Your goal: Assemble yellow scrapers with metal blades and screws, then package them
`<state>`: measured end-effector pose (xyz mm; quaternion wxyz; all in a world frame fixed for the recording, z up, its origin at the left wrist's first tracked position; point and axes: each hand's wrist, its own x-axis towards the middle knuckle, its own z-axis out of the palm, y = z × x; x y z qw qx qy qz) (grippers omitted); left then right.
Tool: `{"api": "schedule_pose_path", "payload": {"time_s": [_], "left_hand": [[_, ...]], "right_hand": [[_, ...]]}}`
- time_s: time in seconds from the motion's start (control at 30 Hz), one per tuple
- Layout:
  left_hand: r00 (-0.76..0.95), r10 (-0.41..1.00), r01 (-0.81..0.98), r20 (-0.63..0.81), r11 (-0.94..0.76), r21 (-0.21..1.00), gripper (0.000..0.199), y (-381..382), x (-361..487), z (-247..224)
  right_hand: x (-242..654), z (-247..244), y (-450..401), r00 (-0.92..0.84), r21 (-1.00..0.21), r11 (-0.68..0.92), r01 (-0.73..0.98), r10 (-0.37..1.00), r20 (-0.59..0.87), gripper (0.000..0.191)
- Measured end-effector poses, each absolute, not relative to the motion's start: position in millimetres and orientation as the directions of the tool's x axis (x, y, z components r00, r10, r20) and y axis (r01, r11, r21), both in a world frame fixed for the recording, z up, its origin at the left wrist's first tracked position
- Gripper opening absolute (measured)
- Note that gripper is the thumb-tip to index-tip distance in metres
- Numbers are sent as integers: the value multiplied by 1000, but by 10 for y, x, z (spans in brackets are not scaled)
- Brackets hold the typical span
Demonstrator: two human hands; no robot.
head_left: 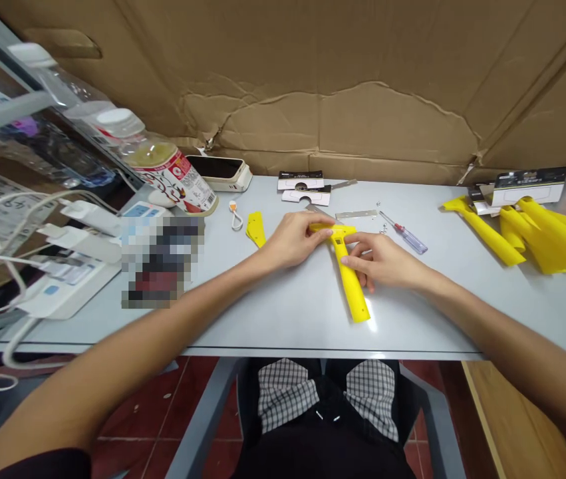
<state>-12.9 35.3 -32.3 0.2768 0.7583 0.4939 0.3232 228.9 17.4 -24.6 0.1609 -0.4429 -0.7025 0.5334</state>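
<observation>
Grey tabletop (273, 326): my left hand (292, 239) and right hand (385, 259) pinch a yellow handle (354, 295), screws (383, 229) apparently unfitted at my one o'clock.

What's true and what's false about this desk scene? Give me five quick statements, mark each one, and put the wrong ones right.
1. Both the left hand and the right hand touch the yellow T-shaped piece. True.
2. The right hand holds the screwdriver. False: the screwdriver lies on the table.
3. More yellow pieces lie toward the table's right end. True.
4. The bottle with the red-and-white label stands right of the screwdriver. False: that bottle is at the left.
5. A cardboard sheet rises behind the table. True.
</observation>
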Motion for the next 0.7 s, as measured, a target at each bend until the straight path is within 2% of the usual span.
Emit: {"api": "schedule_pose_path", "payload": {"time_s": [0.13, 0.23, 0.37, 0.47, 0.53, 0.6, 0.7], "left_hand": [[370, 867, 631, 335, -499, 594, 18, 340, -103, -402], [402, 835, 656, 375, -548, 519, 16, 331, -111, -458], [389, 827, 637, 406, -560, 530, 14, 321, -111, -522], [343, 822, 597, 455, -564, 570, 11, 307, -101, -528], [273, 839, 571, 470, -535, 622, 12, 286, -96, -495], [148, 895, 498, 420, -435, 750, 16, 253, -93, -435], [-79, 978, 139, 194, -182, 973, 33, 173, -96, -334]], "right_hand": [[2277, -304, 106, -496, -898, 30, 438, 842, -214, 50], [2268, -289, 48, -463, -859, 95, 503, 869, -176, 43], [2243, -223, -23, -460, -763, 215, 610, 879, -120, 31], [2257, -195, -17, -448, -757, 200, 622, 884, -134, 38], [2293, -176, 36, -445, -851, 81, 519, 875, -188, 42], [2347, -140, 117, -432, -961, -56, 272, 885, -174, 43], [2442, -59, 240, -281, -986, -104, -128, 957, -65, 41]]}}
